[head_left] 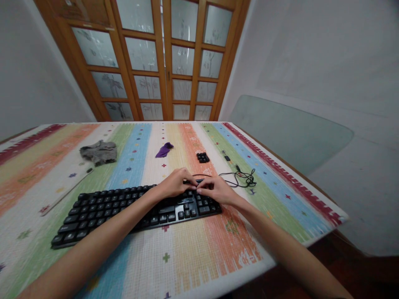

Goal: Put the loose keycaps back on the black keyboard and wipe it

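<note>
A black computer keyboard (124, 207) lies across the striped cloth, tilted slightly so its right end is farther away. Over its upper right part, my left hand (178, 182) rests with fingers bent and the tips close together. Just beside it, my right hand (215, 189) has thumb and forefinger pinched at the keys. The fingertips of both hands nearly meet there; anything between them is too small or hidden to make out. Near the navigation keys, some spots appear to lack caps. Behind the right hand, a small group of loose black keycaps (203, 157) sits on the cloth.
A black cable (246, 179) lies coiled right of the keyboard, with a small dark plug-like piece (227, 158) behind it. Farther back are a purple cloth (164, 150) and a grey rag (99, 153). A long white-handled brush (67, 193) lies at left. The table edge (268, 265) is nearby at right.
</note>
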`<state>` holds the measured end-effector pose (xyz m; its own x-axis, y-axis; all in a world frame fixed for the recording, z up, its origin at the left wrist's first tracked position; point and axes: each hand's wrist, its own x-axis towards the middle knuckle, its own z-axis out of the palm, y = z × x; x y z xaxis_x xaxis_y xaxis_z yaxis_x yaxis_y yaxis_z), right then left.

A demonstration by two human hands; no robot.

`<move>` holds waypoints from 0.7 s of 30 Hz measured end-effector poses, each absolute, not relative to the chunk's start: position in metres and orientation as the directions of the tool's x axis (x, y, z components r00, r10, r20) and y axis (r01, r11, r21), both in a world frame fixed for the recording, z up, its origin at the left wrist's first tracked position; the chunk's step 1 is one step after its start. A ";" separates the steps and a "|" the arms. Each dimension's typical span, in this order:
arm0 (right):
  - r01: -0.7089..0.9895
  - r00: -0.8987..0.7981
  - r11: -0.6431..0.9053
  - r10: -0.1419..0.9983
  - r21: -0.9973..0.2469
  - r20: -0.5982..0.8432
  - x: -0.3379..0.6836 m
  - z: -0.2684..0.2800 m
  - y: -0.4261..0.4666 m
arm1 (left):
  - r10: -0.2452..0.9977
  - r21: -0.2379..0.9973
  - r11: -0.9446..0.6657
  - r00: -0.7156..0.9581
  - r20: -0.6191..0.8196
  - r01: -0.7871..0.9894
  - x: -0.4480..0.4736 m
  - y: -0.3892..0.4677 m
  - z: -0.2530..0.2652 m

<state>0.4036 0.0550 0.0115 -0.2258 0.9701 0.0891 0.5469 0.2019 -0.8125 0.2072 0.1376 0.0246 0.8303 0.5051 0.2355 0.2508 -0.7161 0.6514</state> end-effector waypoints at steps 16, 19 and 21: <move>0.646 -0.203 0.211 0.974 -0.733 0.101 0.396 0.021 0.052 | 0.512 0.641 -0.720 0.827 0.234 0.265 0.208 0.138 0.024; 0.658 -0.209 0.209 0.974 -0.724 0.091 0.395 0.024 0.051 | 0.473 0.634 -0.735 0.852 0.225 0.241 0.208 0.140 0.026; 0.663 -0.206 0.202 0.975 -0.721 0.084 0.396 0.024 0.052 | 0.441 0.624 -0.749 0.870 0.220 0.222 0.208 0.142 0.028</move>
<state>0.3958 0.0519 0.0236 -0.2056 0.9750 0.0845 0.6628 0.2022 -0.7209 0.2079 0.1421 0.0281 0.8701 0.4411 0.2200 0.2218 -0.7490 0.6243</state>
